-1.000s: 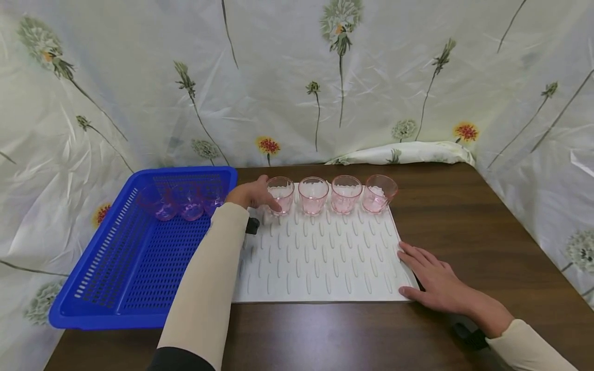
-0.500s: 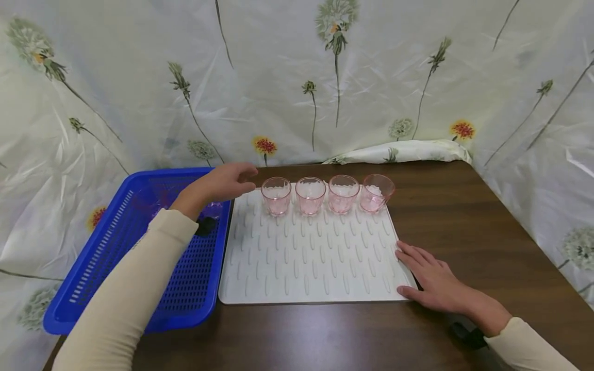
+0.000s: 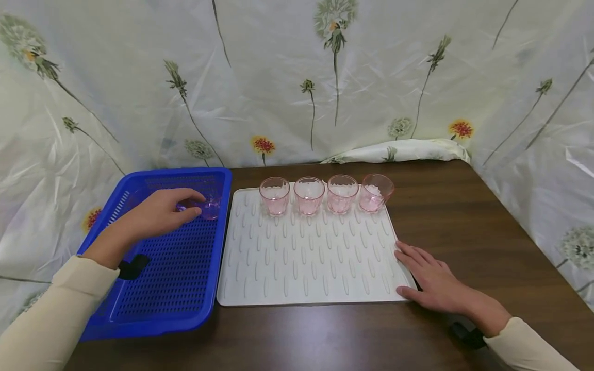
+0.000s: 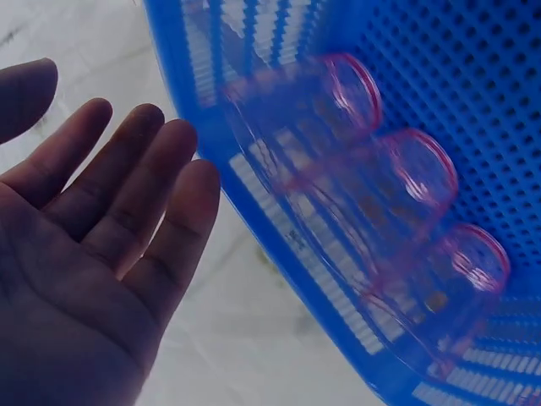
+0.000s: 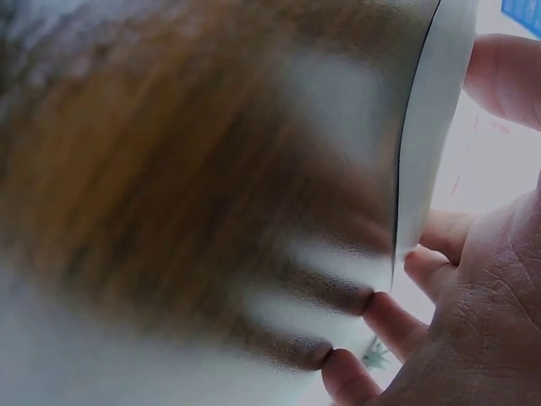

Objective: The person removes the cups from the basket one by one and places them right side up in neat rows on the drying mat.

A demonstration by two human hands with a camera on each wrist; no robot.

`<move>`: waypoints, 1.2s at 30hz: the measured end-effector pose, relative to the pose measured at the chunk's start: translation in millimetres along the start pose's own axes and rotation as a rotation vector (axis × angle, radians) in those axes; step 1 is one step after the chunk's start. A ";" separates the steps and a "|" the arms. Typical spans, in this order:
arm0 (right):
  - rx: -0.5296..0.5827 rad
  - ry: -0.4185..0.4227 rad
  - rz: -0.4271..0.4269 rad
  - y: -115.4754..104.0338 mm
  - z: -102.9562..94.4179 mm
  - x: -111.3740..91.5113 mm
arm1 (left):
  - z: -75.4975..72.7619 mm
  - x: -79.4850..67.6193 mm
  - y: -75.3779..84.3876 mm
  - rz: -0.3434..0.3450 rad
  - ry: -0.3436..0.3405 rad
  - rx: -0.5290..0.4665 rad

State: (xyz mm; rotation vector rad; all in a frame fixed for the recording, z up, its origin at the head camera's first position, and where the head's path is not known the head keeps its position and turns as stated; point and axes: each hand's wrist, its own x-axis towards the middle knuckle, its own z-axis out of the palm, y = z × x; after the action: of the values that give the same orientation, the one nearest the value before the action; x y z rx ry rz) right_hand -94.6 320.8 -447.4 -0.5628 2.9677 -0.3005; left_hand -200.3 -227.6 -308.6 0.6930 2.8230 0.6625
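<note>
Four clear pink tumblers (image 3: pixel 309 197) stand in a row along the far edge of a white ridged mat (image 3: pixel 287 268) in the head view. My left hand (image 3: pixel 160 211) hangs over a blue plastic mesh basket (image 3: pixel 176 273), thumb and fingers parted, near a matching glass (image 3: pixel 211 210); my right hand (image 3: pixel 433 283) lies at the mat's right edge.

From my left wrist, the palm is bare, fingers extended, and three pink-rimmed glasses (image 4: pixel 414 178) sit side by side along the basket wall. I'd best pinch one gently, clear of its neighbours.

From my right wrist, fingers are spread, gripping nothing; light contact should steady the mat.
</note>
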 end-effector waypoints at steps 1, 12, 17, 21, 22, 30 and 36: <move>0.003 -0.016 0.009 -0.6 -1.2 0.4 | -2.4 -2.5 -3.6 -0.016 0.007 0.000; 0.006 -0.009 0.002 -4.2 -2.8 -0.8 | -15.6 -5.6 -24.0 -0.125 0.026 0.001; 0.021 -0.037 0.012 -6.4 -7.5 -1.3 | -16.8 -6.6 -29.1 -0.142 0.007 0.016; 0.027 -0.048 0.017 -7.7 -9.7 -0.6 | -18.5 -9.3 -34.2 -0.157 0.000 0.019; 0.027 -0.046 0.016 -7.7 -10.1 -0.6 | -18.9 -9.4 -35.8 -0.160 0.007 0.024; 0.019 -0.034 0.011 -6.4 -10.0 -0.2 | -20.8 -5.7 -72.8 -0.216 0.073 0.159; 0.022 -0.041 0.014 -6.7 -7.8 0.6 | -17.0 -3.3 -98.6 -0.278 0.053 0.193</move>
State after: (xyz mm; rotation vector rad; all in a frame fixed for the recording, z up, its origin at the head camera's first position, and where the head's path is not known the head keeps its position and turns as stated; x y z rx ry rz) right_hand -93.9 315.8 -438.4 -0.5382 2.9245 -0.3159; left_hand -241.3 -314.0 -338.2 0.3008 2.9788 0.3700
